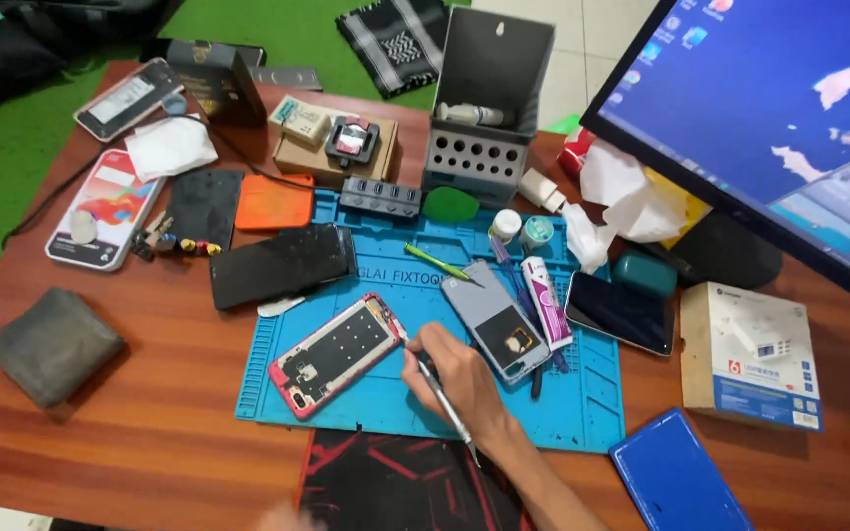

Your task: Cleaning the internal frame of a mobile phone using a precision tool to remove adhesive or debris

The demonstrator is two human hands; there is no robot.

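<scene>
I see opened phone point(336, 356) with pink-red frame, back cover off, dark inner plate with rows of small dots exposed. Lies flat, face down, on blue mat, set diagonally: lower end at left near mat's front edge, upper end at right. Camera cutout visible at lower left corner. I see thin metal tool point(442, 397), slim silvery shaft, slanting from lower right up to left, its tip just beside phone's upper right corner; whether touching, I cannot tell.
</scene>
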